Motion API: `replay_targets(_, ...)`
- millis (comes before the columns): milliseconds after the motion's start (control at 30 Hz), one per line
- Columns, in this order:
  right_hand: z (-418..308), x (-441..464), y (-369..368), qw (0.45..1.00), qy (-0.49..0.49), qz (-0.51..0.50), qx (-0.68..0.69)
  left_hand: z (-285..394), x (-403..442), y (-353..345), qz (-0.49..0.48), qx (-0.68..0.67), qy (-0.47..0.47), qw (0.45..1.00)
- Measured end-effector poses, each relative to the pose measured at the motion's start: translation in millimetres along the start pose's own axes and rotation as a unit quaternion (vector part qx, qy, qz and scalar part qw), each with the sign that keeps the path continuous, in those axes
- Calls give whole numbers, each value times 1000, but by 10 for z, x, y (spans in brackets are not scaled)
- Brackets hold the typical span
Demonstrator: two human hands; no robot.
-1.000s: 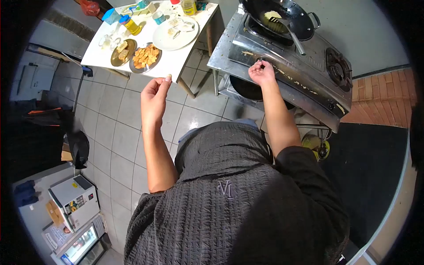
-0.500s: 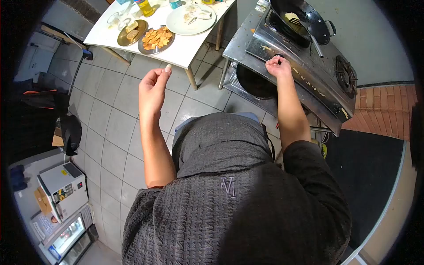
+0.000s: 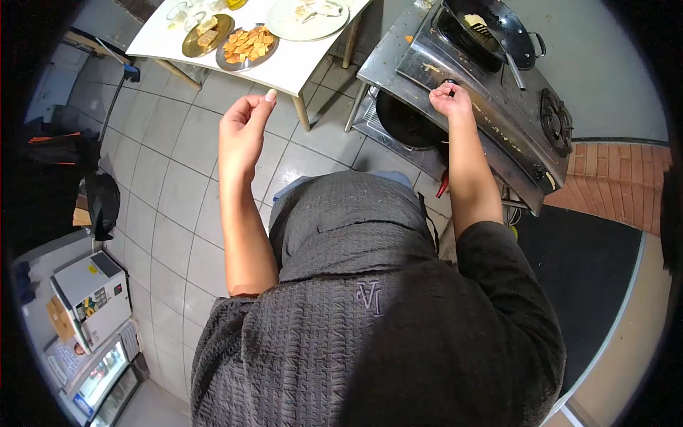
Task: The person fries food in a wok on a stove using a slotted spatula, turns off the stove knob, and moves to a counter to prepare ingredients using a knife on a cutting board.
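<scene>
My left hand [image 3: 245, 124] is raised in the air below the white table [image 3: 288, 77], fingers curled and thumb pressed against them; whatever it may hold is too small to make out. At the stove front [image 3: 462, 89], my right hand [image 3: 452, 101] has its curled fingers at a dark knob, which they partly cover. Above that hand a black wok [image 3: 523, 44] sits on the burner, with a slotted spatula [image 3: 509, 64] leaning in it beside a pale piece of food [image 3: 475, 20].
On the table are a metal plate of orange pieces [image 3: 247, 45], a golden plate [image 3: 191, 44] and a large white plate [image 3: 284, 23]. A second burner [image 3: 555, 121] is at the right. Below the stove sits a dark pan [image 3: 402, 121]. A white appliance [image 3: 92, 292] stands lower left.
The view has shifted, with the table moving up and partly out of frame. My right hand stays at the stove knob, and my left hand keeps its closed shape.
</scene>
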State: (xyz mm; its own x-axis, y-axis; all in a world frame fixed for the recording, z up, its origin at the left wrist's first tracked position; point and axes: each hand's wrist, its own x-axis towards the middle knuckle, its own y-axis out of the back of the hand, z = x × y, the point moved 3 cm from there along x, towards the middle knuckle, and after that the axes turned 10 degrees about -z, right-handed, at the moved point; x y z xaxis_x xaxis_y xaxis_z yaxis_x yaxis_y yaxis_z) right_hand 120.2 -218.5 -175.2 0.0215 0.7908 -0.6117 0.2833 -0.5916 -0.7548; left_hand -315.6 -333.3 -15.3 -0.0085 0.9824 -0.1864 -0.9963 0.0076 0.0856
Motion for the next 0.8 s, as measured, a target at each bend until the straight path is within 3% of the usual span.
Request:
replay_targets(567,-17,77,45,999,1,30,-15,-21,-31,38,13,-7,-10,1000)
replay_targets(667,-16,90,69,1000,-12,-8,-25,-23,-30,37,11,-9,-6,1000)
replay_targets(800,205,-275,-220,999,-5,40,-20,-15,-37,48,15,0,5,1000)
